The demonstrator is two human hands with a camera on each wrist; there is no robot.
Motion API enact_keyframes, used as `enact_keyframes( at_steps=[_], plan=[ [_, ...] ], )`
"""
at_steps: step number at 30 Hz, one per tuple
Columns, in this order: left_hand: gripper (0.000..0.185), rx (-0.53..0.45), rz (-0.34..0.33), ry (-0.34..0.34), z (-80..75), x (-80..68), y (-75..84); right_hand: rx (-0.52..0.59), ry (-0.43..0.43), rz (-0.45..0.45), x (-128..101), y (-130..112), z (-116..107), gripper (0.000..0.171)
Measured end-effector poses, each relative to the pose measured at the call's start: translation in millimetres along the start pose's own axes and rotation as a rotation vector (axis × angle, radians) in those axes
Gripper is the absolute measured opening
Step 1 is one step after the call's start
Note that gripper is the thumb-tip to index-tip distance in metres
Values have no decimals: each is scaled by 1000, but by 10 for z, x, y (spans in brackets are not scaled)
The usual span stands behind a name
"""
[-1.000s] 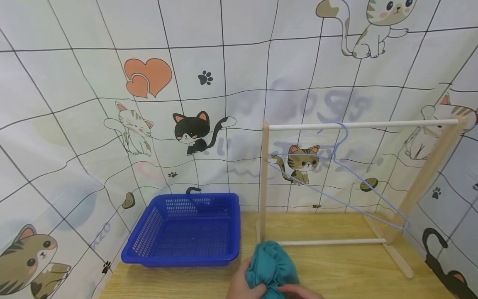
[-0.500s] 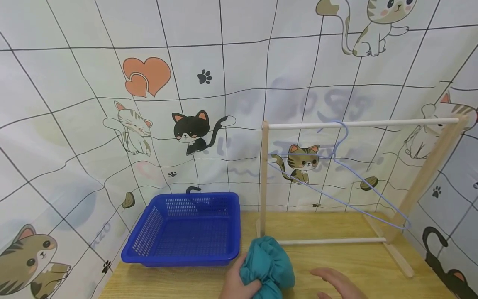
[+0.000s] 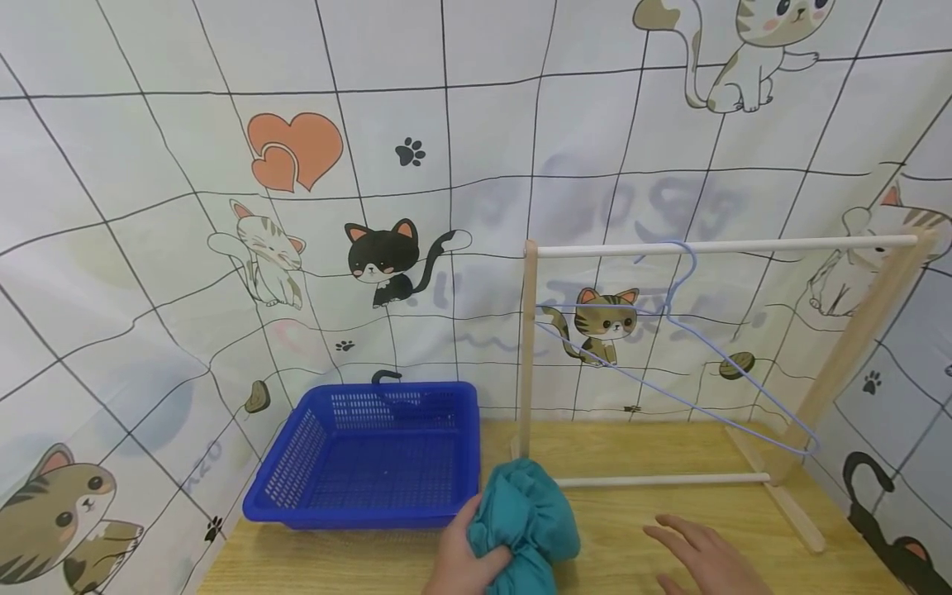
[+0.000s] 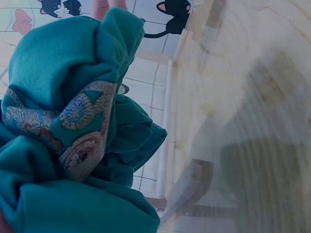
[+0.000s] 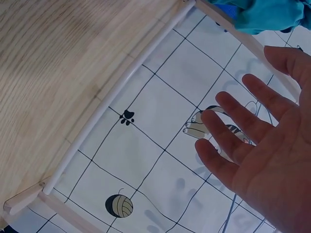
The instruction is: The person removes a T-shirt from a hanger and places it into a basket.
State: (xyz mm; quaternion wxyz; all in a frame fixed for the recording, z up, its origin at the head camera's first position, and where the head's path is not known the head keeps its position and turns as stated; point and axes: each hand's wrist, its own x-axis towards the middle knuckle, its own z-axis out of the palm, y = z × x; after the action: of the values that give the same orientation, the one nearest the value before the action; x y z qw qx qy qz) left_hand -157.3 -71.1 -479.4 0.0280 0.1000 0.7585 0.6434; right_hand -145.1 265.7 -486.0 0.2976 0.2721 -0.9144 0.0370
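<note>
A bunched-up teal cloth [image 3: 524,521] hangs over the front of the table, its lower end cut off by the head view's edge. My left hand [image 3: 464,558] grips it from the left side, thumb across the gathered fabric. Up close in the left wrist view, the teal cloth [image 4: 58,63] bears a patterned embroidered band, and folds hide most of the hand. My right hand [image 3: 710,558] is apart from the cloth, to its right, holding nothing. In the right wrist view this right hand [image 5: 272,136] has its fingers spread and palm showing.
A blue plastic basket [image 3: 360,522] stands left of the cloth on the wooden table [image 3: 632,545]. Behind and to the right is a wooden rack [image 3: 526,355] with a light-blue hanger [image 3: 699,335] on its top bar. A cat-printed wall covering [image 3: 491,124] encloses the table.
My right hand has let go of the teal cloth and moved away to the right, its fingers opening. My left hand has shifted the cloth slightly up and to the left.
</note>
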Motion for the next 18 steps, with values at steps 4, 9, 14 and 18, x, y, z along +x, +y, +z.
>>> enact_keyframes(
  at_steps=[4,9,14,18],
  plan=[
    [66,-13,4,55,-56,-4,73,19,-16,21,-10,13,5,59],
    [66,45,-7,168,-194,1,187,36,-47,88,-21,19,-5,55],
    [68,38,-47,300,-354,31,318,88,-57,129,-30,29,-3,52],
    [68,-21,-67,381,-472,53,408,134,-85,169,-45,37,11,49]
  ],
)
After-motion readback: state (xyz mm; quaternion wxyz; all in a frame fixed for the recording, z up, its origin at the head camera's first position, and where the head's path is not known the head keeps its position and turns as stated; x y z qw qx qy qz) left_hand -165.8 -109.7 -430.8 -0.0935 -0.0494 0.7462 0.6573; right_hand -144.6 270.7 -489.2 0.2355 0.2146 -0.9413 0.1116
